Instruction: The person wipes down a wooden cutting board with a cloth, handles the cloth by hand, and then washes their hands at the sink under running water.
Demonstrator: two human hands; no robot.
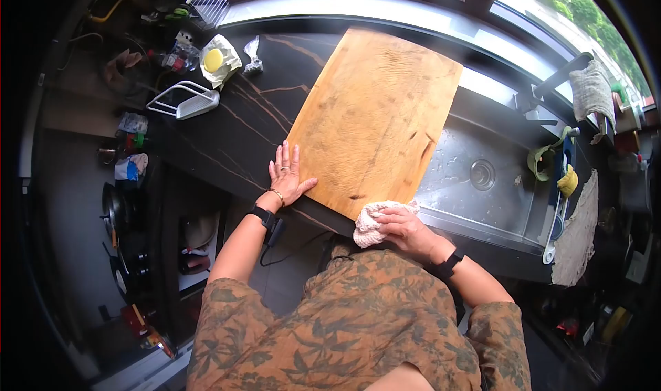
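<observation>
A large wooden cutting board point(379, 109) lies flat on the dark counter, its right side reaching the sink. My left hand point(288, 179) rests at the board's lower left edge, fingers stretched out and the thumb over the wood. Bunched under my right hand point(407, 231) is a pale cloth point(372, 224), pressed at the board's near right corner. The fingers of that hand are curled over the cloth, and part of the cloth hangs toward my shirt.
The steel sink point(468, 208) with its drain lies right of the board. A faucet point(551, 88) stands behind it. Left on the counter are a white rack point(184, 102), a yellow round item on paper point(215, 60) and a small plastic bag point(253, 55). A grey cloth point(577, 233) hangs at right.
</observation>
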